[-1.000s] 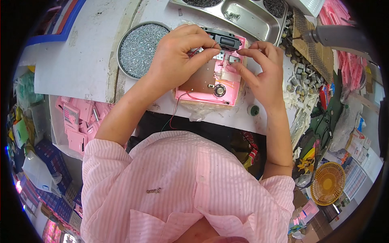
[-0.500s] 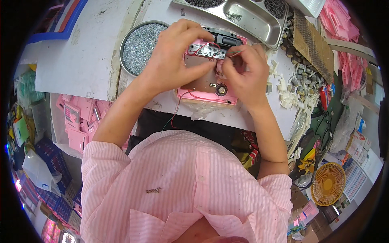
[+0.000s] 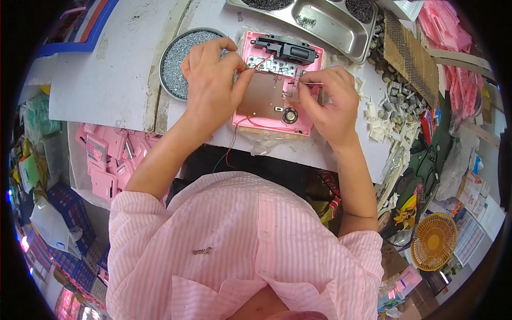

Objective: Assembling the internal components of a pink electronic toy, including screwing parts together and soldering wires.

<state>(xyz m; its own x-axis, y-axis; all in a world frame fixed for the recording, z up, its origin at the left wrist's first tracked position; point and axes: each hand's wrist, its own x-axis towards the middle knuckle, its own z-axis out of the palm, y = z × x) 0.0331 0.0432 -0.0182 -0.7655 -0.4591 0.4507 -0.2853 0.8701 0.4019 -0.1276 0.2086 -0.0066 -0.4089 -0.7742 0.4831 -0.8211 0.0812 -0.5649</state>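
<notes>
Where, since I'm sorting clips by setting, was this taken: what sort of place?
Probably an assembly workshop: an open, wired pink unit, a heap of small metal parts and a pile of pink casings suggest it.

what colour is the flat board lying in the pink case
Brown: the flat board shows best in the head view.

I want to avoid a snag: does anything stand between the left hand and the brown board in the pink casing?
Nothing visible stands between the left hand and the brown board. A thin red wire runs close to the hand, over the metal strip past the board's far edge; the black module sits beyond that strip.
</notes>
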